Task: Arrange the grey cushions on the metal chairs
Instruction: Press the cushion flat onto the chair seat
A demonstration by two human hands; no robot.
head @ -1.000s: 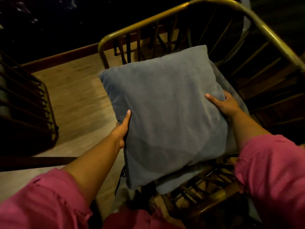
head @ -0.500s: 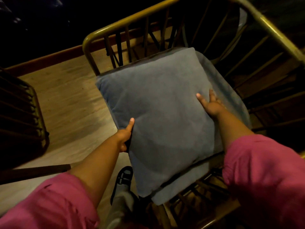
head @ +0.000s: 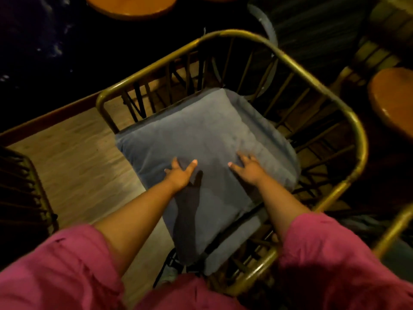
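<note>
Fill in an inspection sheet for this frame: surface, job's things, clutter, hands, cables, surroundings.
Surface: metal chair, brass-coloured tube frame with dark bars; the seat is mostly covered.
Job's things: top grey cushion lies flat on a lower grey cushion whose near edge sticks out below it.
Clutter: nothing seen.
Hands: left hand and right hand rest open, palms down, on the top cushion; neither grips it.
Cables: nothing seen.
Surroundings: wooden floor, second metal chair at left, round wooden tables beyond; dim light.
</note>
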